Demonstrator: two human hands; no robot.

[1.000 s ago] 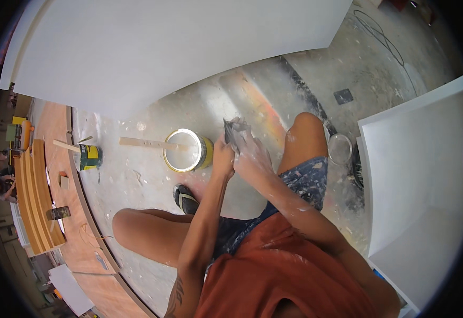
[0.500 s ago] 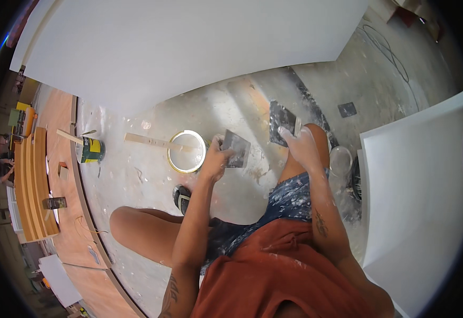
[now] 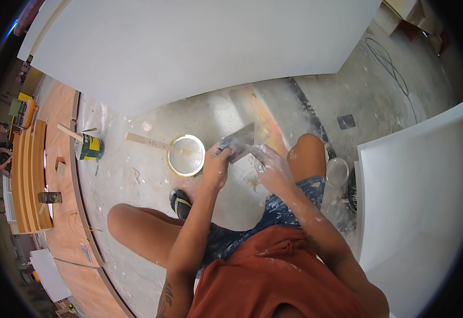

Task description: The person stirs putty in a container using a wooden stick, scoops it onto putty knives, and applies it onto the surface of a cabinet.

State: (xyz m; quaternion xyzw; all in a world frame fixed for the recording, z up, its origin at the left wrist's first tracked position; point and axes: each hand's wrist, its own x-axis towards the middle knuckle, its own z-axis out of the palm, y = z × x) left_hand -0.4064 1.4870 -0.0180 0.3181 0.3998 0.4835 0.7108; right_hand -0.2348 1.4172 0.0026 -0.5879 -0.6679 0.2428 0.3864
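My left hand is closed round a flat, dark grey putty spreader, its blade tilted up to the right. Pale putty smears the fingers of my right hand, which has come up against the lower right side of that blade. Its fingers are pinched together on a second spreader, which shows barely, if at all, from this angle. Just left of my hands stands an open round tub of whitish filler with a yellowish rim. A wooden stick lies across the tub's rim.
A large white panel spans the far side; another white panel stands right. On the floor are a dark square plate, a round clear lid and a cable. Left are a green-yellow can and wooden boards.
My right hand has moved left and down from over my right knee to meet the left hand's spreader. The dark plate face it showed is no longer visible. The left-hand blade has turned.
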